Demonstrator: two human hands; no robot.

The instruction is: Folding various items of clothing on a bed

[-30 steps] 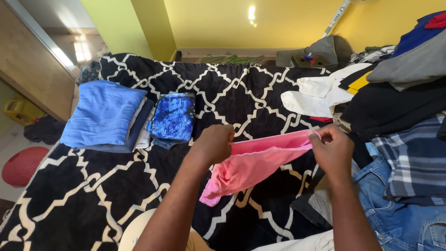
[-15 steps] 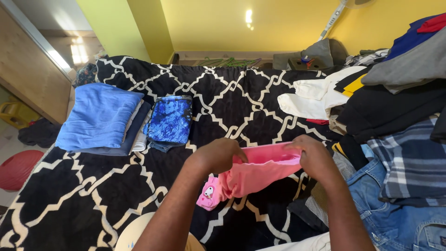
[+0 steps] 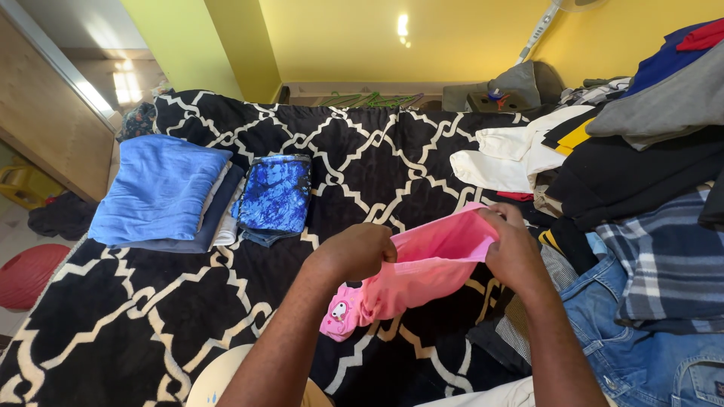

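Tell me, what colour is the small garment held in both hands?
Pink garment, with a small cartoon face near its lower end; the head view shows it best.

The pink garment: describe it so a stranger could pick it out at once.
Start at the black bedspread with white lattice lines. Above its near edge, the left hand and right hand hold the pink garment stretched between them. It is the only pink piece, with a small cartoon face at its lower left end.

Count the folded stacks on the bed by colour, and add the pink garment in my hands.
Light blue folded stack: 1
Dark blue patterned folded stack: 1
Pink garment, held by the left hand and right hand: 1
Total: 3
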